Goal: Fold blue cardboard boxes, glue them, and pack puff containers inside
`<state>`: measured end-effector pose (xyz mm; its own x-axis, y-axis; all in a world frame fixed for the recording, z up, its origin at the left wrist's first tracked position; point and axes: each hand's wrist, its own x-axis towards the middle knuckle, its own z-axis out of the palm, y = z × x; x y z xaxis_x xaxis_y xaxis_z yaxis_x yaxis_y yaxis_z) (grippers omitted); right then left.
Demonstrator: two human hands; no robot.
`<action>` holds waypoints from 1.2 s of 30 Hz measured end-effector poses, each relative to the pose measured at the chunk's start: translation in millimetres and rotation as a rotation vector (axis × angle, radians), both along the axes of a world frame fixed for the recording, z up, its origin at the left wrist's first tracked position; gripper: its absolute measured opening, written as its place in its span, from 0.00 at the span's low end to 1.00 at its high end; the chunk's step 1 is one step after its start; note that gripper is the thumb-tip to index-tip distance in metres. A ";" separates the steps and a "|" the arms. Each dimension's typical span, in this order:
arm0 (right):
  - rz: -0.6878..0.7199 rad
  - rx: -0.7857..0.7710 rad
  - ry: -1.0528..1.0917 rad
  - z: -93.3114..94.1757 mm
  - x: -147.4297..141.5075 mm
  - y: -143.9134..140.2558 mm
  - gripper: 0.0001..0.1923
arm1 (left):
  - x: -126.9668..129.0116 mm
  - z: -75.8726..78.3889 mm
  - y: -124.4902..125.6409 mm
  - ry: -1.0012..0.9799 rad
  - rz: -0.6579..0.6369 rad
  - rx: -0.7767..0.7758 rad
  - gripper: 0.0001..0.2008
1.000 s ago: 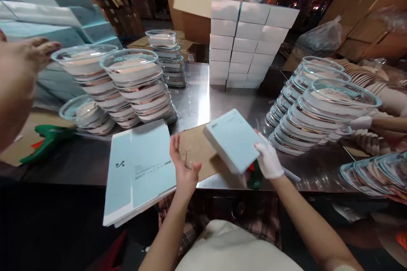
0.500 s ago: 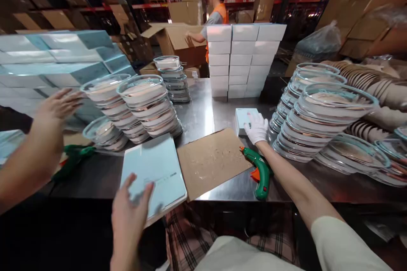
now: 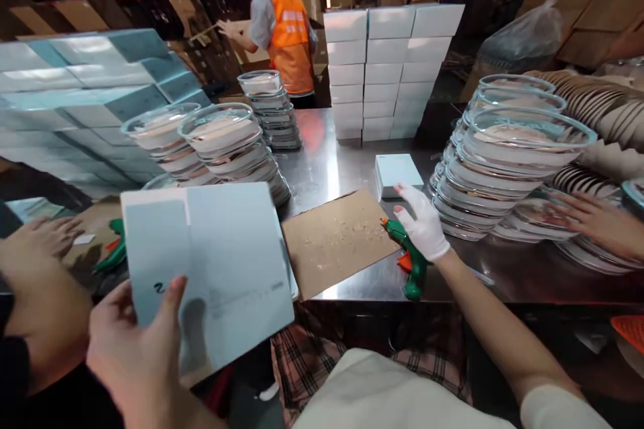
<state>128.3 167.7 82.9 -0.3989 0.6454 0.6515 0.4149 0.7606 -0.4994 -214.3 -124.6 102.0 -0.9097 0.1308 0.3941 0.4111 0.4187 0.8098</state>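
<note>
Near your chest, your left hand (image 3: 138,342) gripped a flat pale-blue carton sheet (image 3: 211,268), raised off the counter (image 3: 327,161) and not yet folded; your gloved right hand (image 3: 420,224) hung open just above the green glue gun (image 3: 410,261); one finished box (image 3: 398,173) lay beyond, short of the white stack (image 3: 387,70).

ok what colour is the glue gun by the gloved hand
Green with an orange trigger, just under the right hand; head view shows it.
</note>
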 end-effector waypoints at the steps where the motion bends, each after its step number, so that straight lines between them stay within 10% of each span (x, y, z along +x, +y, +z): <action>1: 0.007 0.049 0.096 5.8 7.2 -26.0 0.25 | 20.2 3.6 1.1 0.058 -0.037 0.013 0.28; 8: 0.046 0.196 -0.027 28.0 14.3 -105.8 0.17 | 119.3 -30.7 49.0 0.093 -0.959 -0.085 0.16; 21: 0.232 -0.005 -0.145 -13.1 40.3 -128.3 0.13 | 106.5 -64.6 18.4 0.200 -1.136 -0.258 0.13; 29: 0.641 -1.318 -0.064 -31.9 48.7 -114.8 0.34 | 95.0 -87.3 25.6 0.184 -1.331 -0.327 0.14; 32: 0.777 -1.511 -0.194 -51.2 45.8 -122.0 0.37 | 102.0 -101.6 27.7 0.260 -1.497 -0.502 0.20; 36: 0.713 -1.618 -0.051 -82.8 46.0 -149.8 0.44 | 113.9 -125.7 17.7 0.341 -1.566 -0.686 0.53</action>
